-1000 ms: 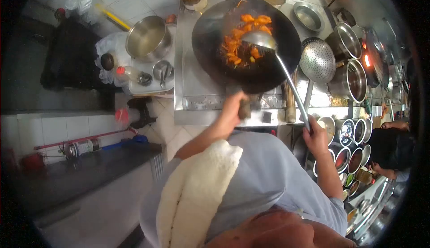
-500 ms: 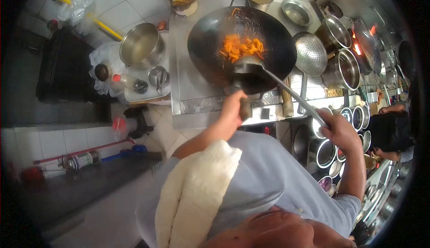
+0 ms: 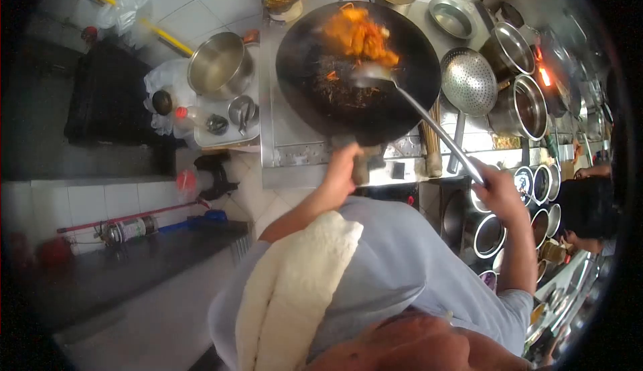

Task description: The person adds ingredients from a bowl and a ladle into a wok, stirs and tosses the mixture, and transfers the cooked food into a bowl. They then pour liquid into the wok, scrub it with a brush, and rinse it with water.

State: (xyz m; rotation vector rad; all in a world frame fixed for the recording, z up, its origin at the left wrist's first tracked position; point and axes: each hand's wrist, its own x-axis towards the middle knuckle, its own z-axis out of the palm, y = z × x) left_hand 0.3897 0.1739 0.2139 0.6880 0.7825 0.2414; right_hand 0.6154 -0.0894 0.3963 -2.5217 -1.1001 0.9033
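Note:
A large black wok (image 3: pixel 402 110) sits over the steel stove in front of me. My left hand (image 3: pixel 340 170) is closed around its near handle (image 3: pixel 361 170). In my right hand (image 3: pixel 499 191) is the long metal shaft of a ladle (image 3: pixel 437 130), its bowl down inside the wok. Glossy orange food pieces (image 3: pixel 362 35), blurred by motion, are bunched toward the wok's far side, beyond the ladle bowl. A few small orange bits lie on the dark wok surface nearer to me.
Right of the wok lie a perforated strainer (image 3: pixel 469 82) and steel pots (image 3: pixel 519 108). A bamboo brush (image 3: pixel 432 144) lies by the wok's near right edge. On the left, a steel pot (image 3: pixel 221 66) and a bottle (image 3: pixel 195 118) stand on a tray. A person's hand (image 3: pixel 595 171) shows far right.
The orange food has gone from the wok's middle to its far side, spread and blurred. The ladle bowl has moved slightly away from me, and the wok has shifted a little.

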